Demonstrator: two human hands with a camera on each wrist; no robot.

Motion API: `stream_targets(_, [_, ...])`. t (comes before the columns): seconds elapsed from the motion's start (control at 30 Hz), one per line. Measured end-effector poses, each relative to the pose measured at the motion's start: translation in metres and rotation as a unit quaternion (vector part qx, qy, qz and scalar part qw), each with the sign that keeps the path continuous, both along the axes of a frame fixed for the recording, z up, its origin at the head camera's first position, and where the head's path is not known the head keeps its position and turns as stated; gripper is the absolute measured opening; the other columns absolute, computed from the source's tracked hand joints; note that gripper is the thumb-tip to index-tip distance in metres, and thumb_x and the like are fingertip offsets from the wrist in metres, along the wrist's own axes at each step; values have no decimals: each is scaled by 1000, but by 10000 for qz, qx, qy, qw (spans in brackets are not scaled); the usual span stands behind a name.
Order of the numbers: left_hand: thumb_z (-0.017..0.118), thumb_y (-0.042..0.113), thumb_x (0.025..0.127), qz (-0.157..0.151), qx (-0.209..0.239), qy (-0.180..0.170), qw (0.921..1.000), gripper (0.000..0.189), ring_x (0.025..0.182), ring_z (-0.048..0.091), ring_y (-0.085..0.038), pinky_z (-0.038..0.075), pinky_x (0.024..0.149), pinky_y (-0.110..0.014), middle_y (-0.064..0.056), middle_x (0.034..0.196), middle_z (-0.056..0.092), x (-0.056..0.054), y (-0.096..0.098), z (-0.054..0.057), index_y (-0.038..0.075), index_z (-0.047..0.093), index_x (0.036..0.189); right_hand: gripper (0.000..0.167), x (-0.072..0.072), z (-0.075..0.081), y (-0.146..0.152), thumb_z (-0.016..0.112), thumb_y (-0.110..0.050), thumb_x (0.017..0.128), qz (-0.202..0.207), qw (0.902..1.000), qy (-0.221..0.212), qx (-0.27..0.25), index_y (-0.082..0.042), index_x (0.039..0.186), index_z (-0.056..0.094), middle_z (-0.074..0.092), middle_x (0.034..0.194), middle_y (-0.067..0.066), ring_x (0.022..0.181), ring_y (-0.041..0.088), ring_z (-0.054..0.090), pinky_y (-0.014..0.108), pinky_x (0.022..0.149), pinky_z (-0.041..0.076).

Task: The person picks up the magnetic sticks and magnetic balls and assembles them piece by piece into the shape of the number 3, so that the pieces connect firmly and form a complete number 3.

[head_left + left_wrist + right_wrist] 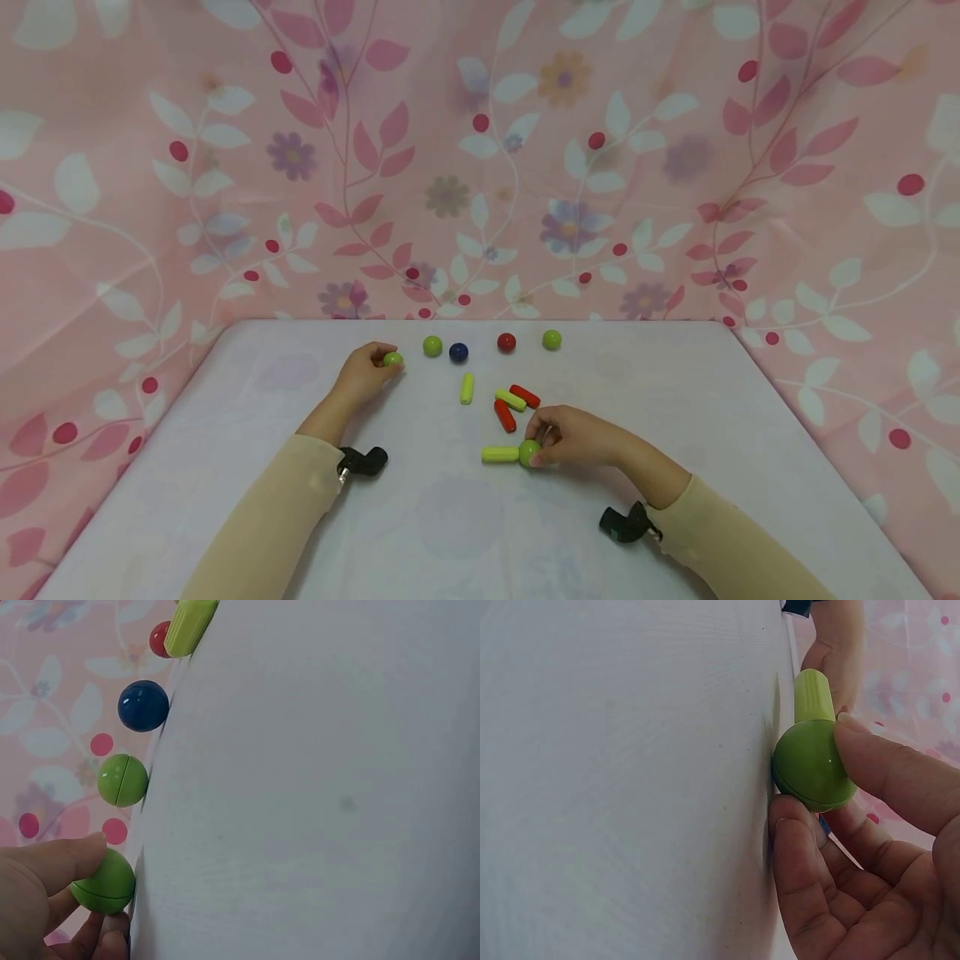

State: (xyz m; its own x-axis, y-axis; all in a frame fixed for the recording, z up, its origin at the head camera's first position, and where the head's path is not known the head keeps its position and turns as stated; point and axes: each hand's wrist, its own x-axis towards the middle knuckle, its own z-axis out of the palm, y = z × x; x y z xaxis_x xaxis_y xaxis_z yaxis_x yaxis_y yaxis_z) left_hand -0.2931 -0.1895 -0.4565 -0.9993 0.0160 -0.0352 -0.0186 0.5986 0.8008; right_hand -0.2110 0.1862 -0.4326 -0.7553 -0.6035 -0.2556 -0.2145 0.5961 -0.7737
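Note:
My left hand (362, 377) pinches a green ball (393, 359) at the far left of the table; in the left wrist view this ball (105, 885) sits between thumb and fingers, close over the cloth. Nearer the front, my right hand (581, 437) holds another green ball (528, 450) by thumb and fingertips. A ribbed yellow-green stick (499, 454) lies against that ball's left side, end on. The right wrist view has the held ball (810, 766) low at the cloth, with the stick (812, 696) directly beyond it.
Along the back stand a green ball (432, 345), a dark blue ball (458, 352), a red ball (506, 342) and another green ball (552, 339). Mid-table lie a yellow-green stick (467, 388) and a cluster with red sticks (506, 415). Floral cloth (480, 167) hangs behind.

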Motion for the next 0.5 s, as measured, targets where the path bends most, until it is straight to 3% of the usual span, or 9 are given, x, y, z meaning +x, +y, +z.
stream_targets(0.3, [67, 20, 97, -35, -115, -128, 9998, 41, 111, 52, -30, 44, 98, -43, -19, 126, 59, 4, -1, 4, 1, 58, 133, 28, 0, 0, 1, 83, -20, 84, 13, 10000, -22, -10, -12, 104, 64, 63, 96, 0, 85, 19, 58, 27, 73, 50])
stream_targets(0.5, [68, 23, 97, -288, -304, -169, 9990, 40, 110, 55, -29, 46, 93, -40, -17, 123, 62, 9, -1, 7, 4, 61, 131, 28, 0, 1, 1, 83, -20, 84, 28, 10000, 1, -10, -12, 104, 64, 63, 94, 0, 84, 19, 58, 27, 72, 50])
